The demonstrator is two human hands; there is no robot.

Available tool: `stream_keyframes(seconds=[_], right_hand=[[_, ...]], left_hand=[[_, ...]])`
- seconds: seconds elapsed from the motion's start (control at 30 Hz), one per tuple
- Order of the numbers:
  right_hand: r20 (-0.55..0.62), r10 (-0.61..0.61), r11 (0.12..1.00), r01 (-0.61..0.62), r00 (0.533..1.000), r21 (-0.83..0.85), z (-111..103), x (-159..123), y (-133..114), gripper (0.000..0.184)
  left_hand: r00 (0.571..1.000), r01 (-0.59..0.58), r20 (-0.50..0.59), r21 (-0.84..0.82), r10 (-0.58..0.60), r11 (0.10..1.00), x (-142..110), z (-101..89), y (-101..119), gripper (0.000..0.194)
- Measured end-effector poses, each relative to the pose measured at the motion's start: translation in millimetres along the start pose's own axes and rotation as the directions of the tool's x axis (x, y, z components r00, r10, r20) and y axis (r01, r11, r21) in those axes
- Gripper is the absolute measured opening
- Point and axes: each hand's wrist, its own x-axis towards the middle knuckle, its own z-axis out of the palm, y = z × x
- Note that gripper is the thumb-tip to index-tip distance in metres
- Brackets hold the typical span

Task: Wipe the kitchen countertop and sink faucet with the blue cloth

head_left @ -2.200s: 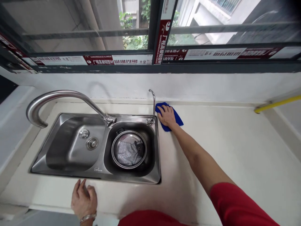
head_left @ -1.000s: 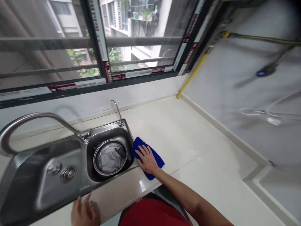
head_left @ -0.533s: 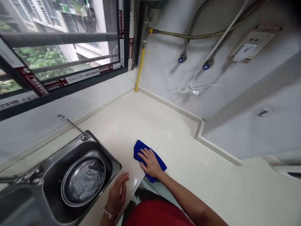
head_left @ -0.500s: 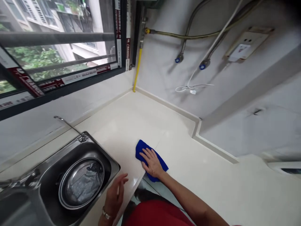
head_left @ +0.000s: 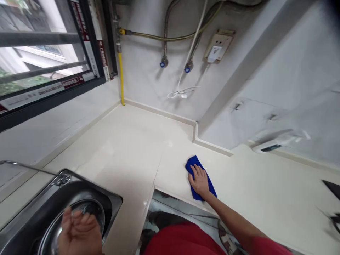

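Note:
My right hand lies over a blue cloth and holds it pressed against the cream countertop, close to the front edge. The thumb is apart from the fingers, and part of the cloth is under the palm. At lower left my left hand is raised over the sink with its palm showing. Its fingers are loosely bent and nothing is in it. Behind it, a round metal pan in the steel sink is partly hidden.
A thin tap rises at the sink's back corner. Along the wall are a yellow pipe, hoses, a white cable and a socket. A white device is at the right wall; a dark object lies far right.
My right hand has slid the cloth rightward along the countertop. My left hand has turned palm up and now overlaps the sink. The view has swung right.

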Motion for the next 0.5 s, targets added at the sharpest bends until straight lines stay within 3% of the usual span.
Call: stream_keyframes(seconds=[0.07, 0.1, 0.17, 0.2, 0.27, 0.33, 0.4, 0.5], right_hand=[[-0.01, 0.101, 0.993, -0.102, 0.995, -0.06, -2, 2, -19, 0.055], [-0.005, 0.14, 0.987, -0.14, 0.99, -0.081, -3, 5, -30, 0.057], [0.03, 0.174, 0.981, -0.17, 0.984, -0.09, -7, 13, -48, 0.058], [0.05, 0.176, 0.982, -0.171, 0.983, -0.085, -9, 17, -53, 0.059], [0.08, 0.177, 0.983, -0.172, 0.981, -0.067, -13, 23, -58, 0.06], [0.096, 0.186, 0.982, -0.183, 0.978, -0.041, -17, 26, -57, 0.061], [0.106, 0.196, 0.981, -0.196, 0.975, -0.01, -19, 27, -55, 0.062], [0.128, 0.201, 0.978, -0.207, 0.971, 0.032, -20, 28, -52, 0.064]], left_hand=[[0.991, 0.124, 0.039, -0.003, -0.124, 0.992, 10, 30.3, -21, 0.039], [0.987, 0.106, 0.111, 0.09, -0.116, 0.99, 14, 45.2, -34, 0.042], [0.948, -0.091, 0.318, 0.338, -0.023, 0.937, 22, 71.8, -59, 0.047], [0.906, -0.239, 0.422, 0.439, 0.036, 0.866, 27, 83.1, -70, 0.051], [0.809, -0.5, 0.573, 0.556, 0.13, 0.664, 37, 102.0, -88, 0.062], [0.753, -0.626, 0.637, 0.613, 0.168, 0.482, 50, 116.7, -96, 0.07], [0.751, -0.647, 0.645, 0.673, 0.143, 0.359, 66, 128.1, -99, 0.074], [0.781, -0.614, 0.618, 0.738, 0.084, 0.279, 96, 140.4, -100, 0.076]])
